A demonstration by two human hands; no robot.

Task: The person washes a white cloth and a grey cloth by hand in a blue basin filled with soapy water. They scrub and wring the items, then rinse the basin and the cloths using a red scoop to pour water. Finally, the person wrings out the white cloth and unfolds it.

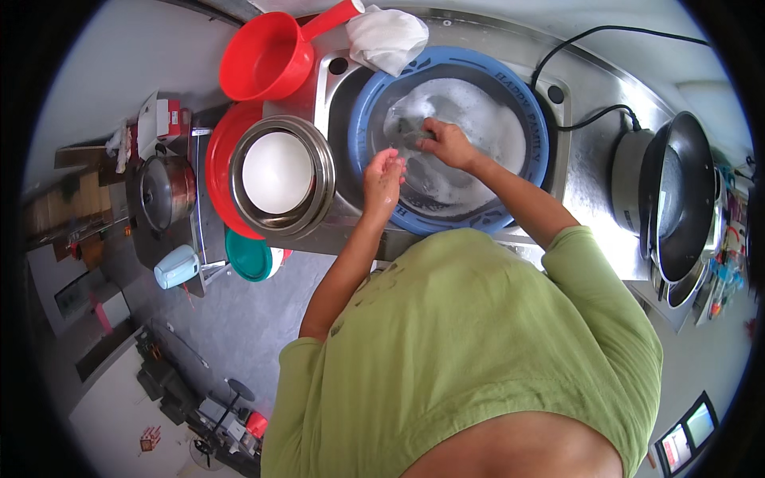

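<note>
A blue plastic basin (360,128) sits in a stainless steel sink (323,107) and holds water covered with white suds (496,119). Over the water, my right hand (449,143) grips a small greyish-green scrubber (419,140) between thumb and fingers; its exact kind is blurred. My left hand (383,182) is just to the left, over the basin's near left rim, wet and with fingers curled. Whether something clear lies in those fingers I cannot tell. The two hands are apart.
Left of the sink, nested steel bowls (327,179) hold a white bowl (278,172), overlapping a red plastic basin (218,179). Behind are a red dipper (266,57) and a crumpled white cloth (387,37). A black wok (684,197) leans at the right, near a black cable (588,124).
</note>
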